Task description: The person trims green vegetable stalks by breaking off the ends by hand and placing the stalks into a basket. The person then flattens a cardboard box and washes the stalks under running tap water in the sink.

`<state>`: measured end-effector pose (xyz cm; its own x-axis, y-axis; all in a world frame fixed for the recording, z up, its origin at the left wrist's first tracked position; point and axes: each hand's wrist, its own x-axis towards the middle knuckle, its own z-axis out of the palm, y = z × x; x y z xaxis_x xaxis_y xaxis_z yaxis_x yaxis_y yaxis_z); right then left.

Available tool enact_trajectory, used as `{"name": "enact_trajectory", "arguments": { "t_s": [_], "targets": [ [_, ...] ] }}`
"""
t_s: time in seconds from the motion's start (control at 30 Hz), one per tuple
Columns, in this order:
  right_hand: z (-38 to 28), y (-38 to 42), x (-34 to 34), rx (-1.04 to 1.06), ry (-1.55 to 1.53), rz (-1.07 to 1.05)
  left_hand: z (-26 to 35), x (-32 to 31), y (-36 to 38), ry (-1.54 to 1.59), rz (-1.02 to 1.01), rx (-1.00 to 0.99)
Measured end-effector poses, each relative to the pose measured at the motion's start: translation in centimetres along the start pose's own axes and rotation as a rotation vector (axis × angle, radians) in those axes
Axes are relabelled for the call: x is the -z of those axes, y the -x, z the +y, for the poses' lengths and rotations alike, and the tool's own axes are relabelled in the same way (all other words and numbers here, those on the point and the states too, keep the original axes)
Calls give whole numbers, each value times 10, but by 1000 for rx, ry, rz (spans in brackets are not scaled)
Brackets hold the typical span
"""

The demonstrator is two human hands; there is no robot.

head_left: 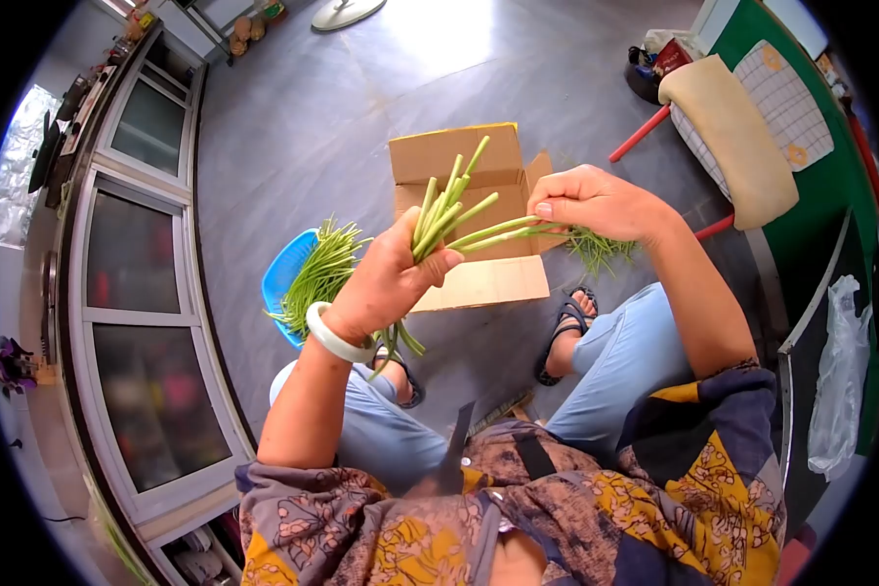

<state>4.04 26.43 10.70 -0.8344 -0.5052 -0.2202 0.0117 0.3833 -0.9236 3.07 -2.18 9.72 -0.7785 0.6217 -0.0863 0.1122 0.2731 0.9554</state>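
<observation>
My left hand (389, 275), with a pale bangle at the wrist, is closed around a small bunch of green garlic scapes (449, 210). Their cut ends fan out above my fist and the other ends hang below it. My right hand (601, 202) pinches the thin ends of a couple of scapes that stretch across from the bunch. Below both hands an open cardboard box (454, 151) stands on the floor. To its left, a blue basket (283, 273) holds a heap of more garlic scapes (324, 269).
Thin green trimmings (601, 250) lie on the grey floor right of the box. A glass-fronted cabinet (137, 254) runs along the left. At right are a red-legged chair with a beige cushion (732, 137) and a clear plastic bag (840, 381).
</observation>
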Motion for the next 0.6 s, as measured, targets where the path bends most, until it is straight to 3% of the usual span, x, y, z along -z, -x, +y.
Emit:
{"name": "enact_trajectory", "arguments": {
  "t_s": [0.17,0.37,0.6],
  "targets": [
    [0,-9,-25,-5,-15,-32,-7,-1,7,98,1,31],
    [17,-27,-19,-116,-9,-78,-22,8,-6,108,-134,161],
    [29,-28,-3,-184,0,-74,-20,10,-23,117,-155,232]
  ]
}}
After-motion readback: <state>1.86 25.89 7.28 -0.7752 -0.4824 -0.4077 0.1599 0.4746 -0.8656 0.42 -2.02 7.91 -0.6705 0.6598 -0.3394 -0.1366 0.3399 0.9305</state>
